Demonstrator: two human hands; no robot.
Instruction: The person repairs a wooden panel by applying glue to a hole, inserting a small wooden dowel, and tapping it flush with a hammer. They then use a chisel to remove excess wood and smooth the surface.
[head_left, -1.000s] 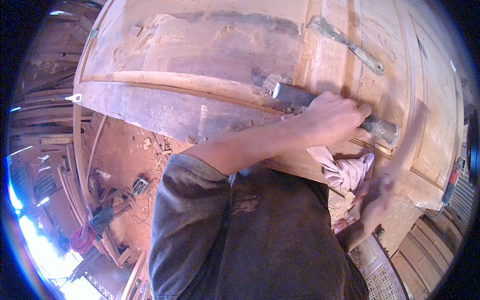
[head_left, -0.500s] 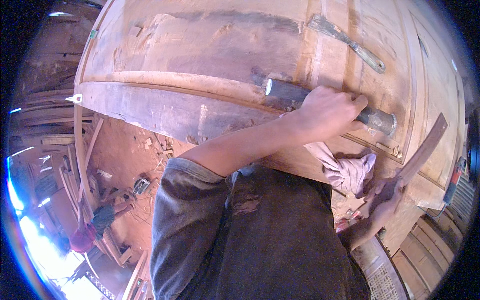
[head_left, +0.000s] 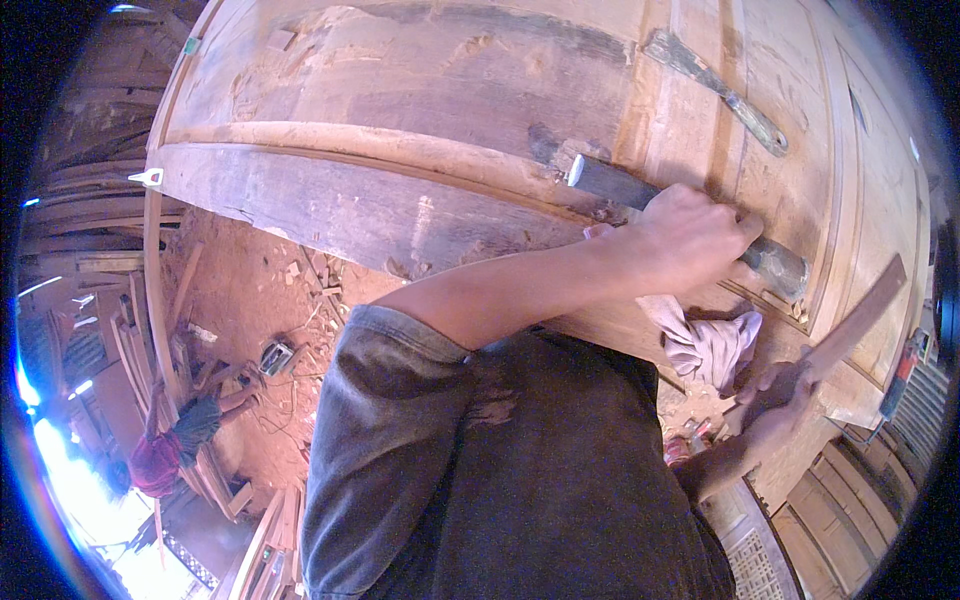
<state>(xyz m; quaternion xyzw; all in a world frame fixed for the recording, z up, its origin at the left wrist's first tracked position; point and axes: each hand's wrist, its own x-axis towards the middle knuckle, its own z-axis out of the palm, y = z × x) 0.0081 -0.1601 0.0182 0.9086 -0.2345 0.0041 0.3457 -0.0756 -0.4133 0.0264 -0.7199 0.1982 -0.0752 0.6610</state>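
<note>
My left hand point(head_left: 700, 235) is closed around a thick dark bar-shaped tool point(head_left: 612, 184) with a pale flat end at its left. The tool lies along the moulded edge of a large wooden panel piece point(head_left: 450, 90); its exact kind is unclear. Lower right, my right hand point(head_left: 785, 392) grips a flat brown wooden strip point(head_left: 858, 312) that slants up over the panel's near right corner. Between the two hands a pinkish cloth point(head_left: 708, 345) hangs at the edge. Farther up on the wood lies a putty knife point(head_left: 718, 90) with a worn handle.
A red-handled tool point(head_left: 906, 372) sits at the right edge. Wood scraps and a power tool point(head_left: 275, 357) with a cord lie on the earthen floor. Left, a person in a red top point(head_left: 155, 463) is beside stacked timber point(head_left: 125, 340). Wooden panels point(head_left: 835, 515) stand lower right.
The view has shifted a little, so most things on the wood appear farther right. My left hand and the dark tool have moved slightly right; both grips stay the same.
</note>
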